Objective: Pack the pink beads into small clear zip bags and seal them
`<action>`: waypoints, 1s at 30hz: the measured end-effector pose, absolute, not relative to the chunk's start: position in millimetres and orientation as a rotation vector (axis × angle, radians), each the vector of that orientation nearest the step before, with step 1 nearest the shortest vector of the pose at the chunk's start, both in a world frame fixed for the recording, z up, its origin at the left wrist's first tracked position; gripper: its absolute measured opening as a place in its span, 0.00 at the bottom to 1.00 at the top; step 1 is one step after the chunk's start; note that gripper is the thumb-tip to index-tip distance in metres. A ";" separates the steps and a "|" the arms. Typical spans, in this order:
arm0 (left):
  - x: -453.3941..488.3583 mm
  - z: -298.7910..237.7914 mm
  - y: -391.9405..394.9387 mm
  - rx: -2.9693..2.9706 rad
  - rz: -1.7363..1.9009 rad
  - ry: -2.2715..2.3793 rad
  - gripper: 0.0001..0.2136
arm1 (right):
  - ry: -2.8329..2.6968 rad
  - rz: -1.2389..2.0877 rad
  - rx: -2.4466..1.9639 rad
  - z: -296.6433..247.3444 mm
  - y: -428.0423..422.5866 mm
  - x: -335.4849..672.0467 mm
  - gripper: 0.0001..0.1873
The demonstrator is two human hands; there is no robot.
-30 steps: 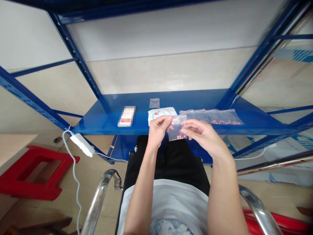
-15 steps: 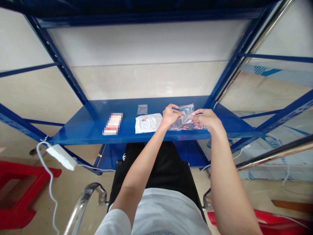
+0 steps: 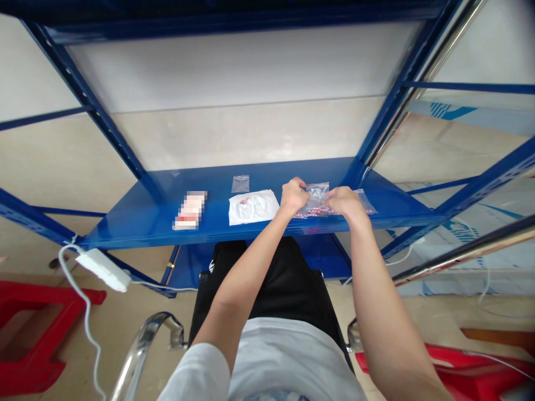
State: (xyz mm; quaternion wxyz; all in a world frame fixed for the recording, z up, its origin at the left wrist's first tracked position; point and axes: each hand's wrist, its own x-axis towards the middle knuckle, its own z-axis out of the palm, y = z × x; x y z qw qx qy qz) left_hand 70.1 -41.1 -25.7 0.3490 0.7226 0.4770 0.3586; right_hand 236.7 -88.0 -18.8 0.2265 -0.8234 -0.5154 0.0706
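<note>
Both of my hands reach out over the blue metal shelf (image 3: 142,220). My left hand (image 3: 293,196) and my right hand (image 3: 345,201) are closed, each pinching one side of a small clear zip bag (image 3: 316,194) with small pink pieces in it. The bag is held low over a row of similar clear bags with pink pieces (image 3: 363,203) lying on the shelf. Left of my hands lies a white bag (image 3: 253,206) with a few pink pieces. An empty small clear bag (image 3: 241,183) lies behind it.
A small white and red box (image 3: 190,210) lies on the shelf's left part. A white power strip (image 3: 103,269) hangs on a cable off the shelf's left corner. A red plastic stool (image 3: 25,334) stands on the floor at left. Chrome chair arms (image 3: 146,345) flank my lap.
My hands carried the small bag from in front of my chest forward and to the right over the shelf, then lowered it toward the row of bags. The view shifted with my head.
</note>
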 end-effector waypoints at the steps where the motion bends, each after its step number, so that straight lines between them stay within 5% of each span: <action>1: 69.7 -26.5 -41.7 1.879 0.933 1.226 0.15 | -1.424 0.195 -2.277 -18.8 -87.1 237.9 0.13; 11: 48.9 -25.2 -48.5 1.924 1.009 1.212 0.07 | -1.533 0.163 -2.287 -15.9 -92.5 240.8 0.12; 18: -61.8 -15.1 -49.6 1.854 1.148 1.280 0.05 | -1.529 0.172 -1.890 18.2 -98.2 205.9 0.15; 23: -132.5 -2.6 -13.2 1.740 1.088 1.666 0.10 | -1.915 0.331 -1.562 28.5 -57.5 105.1 0.17; 30: -142.4 -12.5 28.6 1.791 0.854 1.876 0.21 | -2.336 0.257 -1.732 4.0 -0.2 26.7 0.17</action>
